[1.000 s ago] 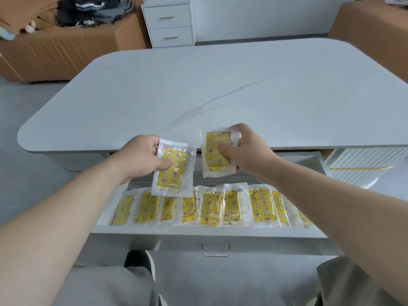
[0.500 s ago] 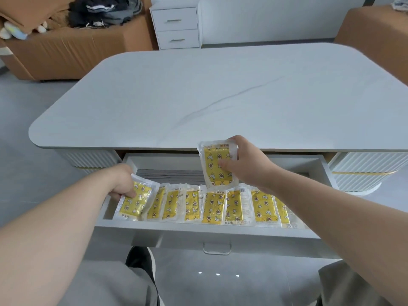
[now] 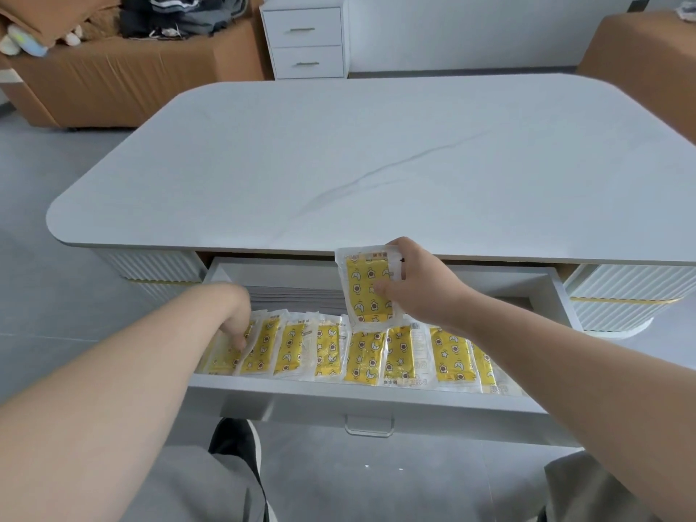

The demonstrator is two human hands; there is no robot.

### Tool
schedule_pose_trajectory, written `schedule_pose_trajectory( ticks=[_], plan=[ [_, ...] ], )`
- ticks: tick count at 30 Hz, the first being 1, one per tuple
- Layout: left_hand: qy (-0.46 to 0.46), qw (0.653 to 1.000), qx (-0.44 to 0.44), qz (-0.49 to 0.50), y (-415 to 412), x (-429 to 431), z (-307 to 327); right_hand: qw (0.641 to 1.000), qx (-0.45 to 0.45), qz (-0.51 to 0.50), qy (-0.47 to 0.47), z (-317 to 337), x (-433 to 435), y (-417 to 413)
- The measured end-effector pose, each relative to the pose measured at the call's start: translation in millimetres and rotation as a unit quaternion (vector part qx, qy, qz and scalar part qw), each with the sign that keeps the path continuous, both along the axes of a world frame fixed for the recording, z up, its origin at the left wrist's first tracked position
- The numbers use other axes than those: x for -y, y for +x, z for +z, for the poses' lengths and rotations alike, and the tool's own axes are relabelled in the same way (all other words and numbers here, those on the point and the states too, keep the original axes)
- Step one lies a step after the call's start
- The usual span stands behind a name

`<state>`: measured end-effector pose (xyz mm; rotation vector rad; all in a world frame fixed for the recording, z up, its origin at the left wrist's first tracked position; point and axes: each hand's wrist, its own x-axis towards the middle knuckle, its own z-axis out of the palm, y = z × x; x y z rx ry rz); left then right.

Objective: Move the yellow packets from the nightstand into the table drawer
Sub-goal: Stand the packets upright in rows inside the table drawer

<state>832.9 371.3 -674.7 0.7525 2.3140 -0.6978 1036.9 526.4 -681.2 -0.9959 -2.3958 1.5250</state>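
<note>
Our right hand pinched one yellow packet upright above the open table drawer, probably to slot it into the overlapping row of packets. Our left hand touched the leftmost packet, seemingly seating it; whether it gripped or only pressed, we could not tell.

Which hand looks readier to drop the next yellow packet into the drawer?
Right. The right hand pinches a yellow packet just above the row in the drawer. The left hand is low, fingers on the leftmost packet.
</note>
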Motion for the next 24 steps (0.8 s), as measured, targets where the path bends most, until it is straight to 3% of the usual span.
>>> schedule_pose_trajectory(
  ticks=[3,6,9,14,16,20,24],
  plan=[
    [0.184,0.974,0.128,0.042,-8.4,-12.7,11.5,1.000,0.004,0.011,-0.002,0.2,1.5,-3.3],
    [0.391,0.880,0.256,0.086,1.1,-17.9,19.7,0.999,-0.001,0.031,-0.010,1.3,6.2,-7.6],
    [0.459,0.843,0.275,0.056,15.0,-22.7,25.5,0.997,-0.029,0.051,-0.057,2.2,16.5,-11.3],
    [0.447,0.838,0.311,0.044,9.1,-22.7,30.4,0.994,-0.039,0.050,-0.093,0.2,30.6,-14.1],
    [0.417,0.862,0.287,0.042,-5.8,-18.9,28.1,0.992,-0.036,0.047,-0.111,-0.6,30.2,-13.2],
    [0.272,0.933,0.224,0.065,-45.2,1.0,9.8,0.997,0.007,0.069,-0.036,-3.9,23.4,-10.0],
    [0.197,0.950,0.203,0.132,-65.5,22.1,-15.6,0.997,0.029,0.078,-0.002,-7.3,19.4,-8.8]
  ],
)
